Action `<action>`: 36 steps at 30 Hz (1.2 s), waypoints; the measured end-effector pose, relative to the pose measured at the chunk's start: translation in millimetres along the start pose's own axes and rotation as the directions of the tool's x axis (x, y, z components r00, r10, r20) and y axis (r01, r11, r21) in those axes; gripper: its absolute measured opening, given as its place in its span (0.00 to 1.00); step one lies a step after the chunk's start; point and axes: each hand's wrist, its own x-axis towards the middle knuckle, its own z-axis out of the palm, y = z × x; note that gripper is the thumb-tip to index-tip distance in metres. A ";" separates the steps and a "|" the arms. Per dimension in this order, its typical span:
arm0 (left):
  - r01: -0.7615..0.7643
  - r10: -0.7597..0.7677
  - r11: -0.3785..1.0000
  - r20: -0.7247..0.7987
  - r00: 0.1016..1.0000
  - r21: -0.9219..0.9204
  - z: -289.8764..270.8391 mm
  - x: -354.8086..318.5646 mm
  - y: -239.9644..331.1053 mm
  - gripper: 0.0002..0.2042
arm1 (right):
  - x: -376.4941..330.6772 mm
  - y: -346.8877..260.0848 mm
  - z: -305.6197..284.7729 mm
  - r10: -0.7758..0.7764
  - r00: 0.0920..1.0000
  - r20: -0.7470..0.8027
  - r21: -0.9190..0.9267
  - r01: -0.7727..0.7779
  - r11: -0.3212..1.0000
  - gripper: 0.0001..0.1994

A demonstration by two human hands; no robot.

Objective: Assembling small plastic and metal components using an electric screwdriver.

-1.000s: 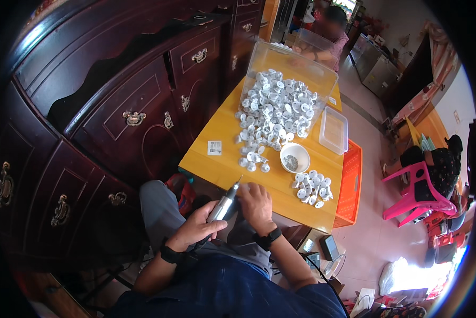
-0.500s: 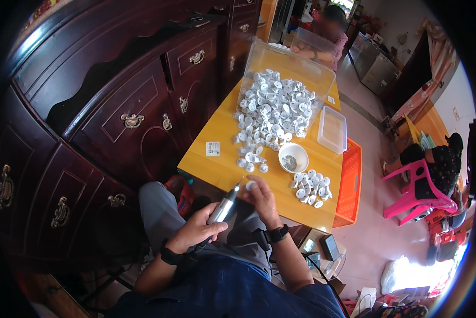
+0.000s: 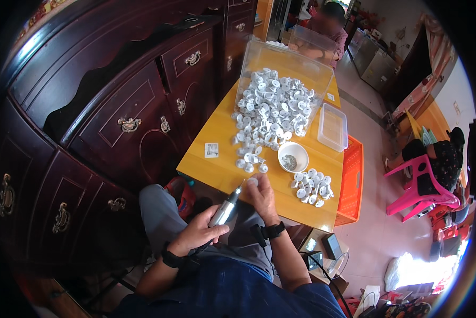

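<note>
Nearby, a small white square label (image 3: 211,150) lies on the yellow table (image 3: 217,164)

one white bowl (image 3: 292,157), two clear bins (image 3: 285,69), one lid (image 3: 333,126)

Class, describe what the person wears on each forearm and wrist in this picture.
Both forearms are bare, with no sleeves reaching them. The left hand has a black band at its wrist; the right hand has a black wristwatch-like band.
</note>
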 end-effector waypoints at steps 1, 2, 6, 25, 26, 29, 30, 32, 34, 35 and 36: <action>0.000 0.000 1.000 -0.001 1.000 0.001 0.2 0.2 0.1 0.29 | 0.1 2.0 -1.4 0.001 1.000 -0.001 0.000 -0.001 1.000 0.09; 0.001 -0.001 1.000 -0.002 1.000 0.000 0.5 0.0 0.3 0.29 | 0.4 3.1 -3.2 0.033 0.999 0.017 0.014 -0.033 0.999 0.08; 0.007 -0.007 1.000 0.002 1.000 0.005 2.2 0.5 1.1 0.28 | 0.8 11.0 -6.3 0.099 0.995 0.020 0.275 -0.101 0.956 0.09; 0.081 -0.080 0.994 -0.011 0.997 0.069 6.0 4.9 1.0 0.28 | -4.5 8.7 -0.1 0.122 0.992 -0.032 0.223 -0.112 0.968 0.12; 0.081 -0.081 0.994 -0.010 0.997 0.069 6.0 5.0 0.1 0.28 | -4.8 9.0 0.3 0.116 0.993 -0.032 0.217 -0.106 0.970 0.13; 0.069 -0.069 0.996 -0.008 0.998 0.060 5.6 5.7 -2.7 0.28 | -5.7 9.2 0.2 0.114 0.993 -0.036 0.168 -0.106 0.980 0.13; 0.066 -0.065 0.996 -0.006 0.998 0.060 5.4 6.1 -3.0 0.28 | -5.9 9.2 0.3 0.117 0.992 -0.039 0.126 -0.111 0.986 0.12; 0.062 -0.062 0.996 -0.004 0.998 0.061 4.7 7.0 -4.4 0.28 | -5.8 10.6 0.6 0.109 0.993 -0.044 0.107 -0.104 0.989 0.12; 0.066 -0.066 0.996 0.001 0.998 0.059 3.8 7.9 -6.2 0.28 | -5.6 12.1 0.4 0.101 0.994 -0.049 0.088 -0.097 0.991 0.12; 0.066 -0.066 0.996 0.001 0.998 0.059 3.7 8.0 -6.2 0.28 | -5.8 12.7 0.3 0.107 0.993 -0.047 0.079 -0.103 0.992 0.12; 0.067 -0.067 0.996 0.001 0.998 0.062 3.6 8.1 -6.1 0.28 | -5.8 13.4 0.3 0.113 0.993 -0.045 0.069 -0.109 0.992 0.12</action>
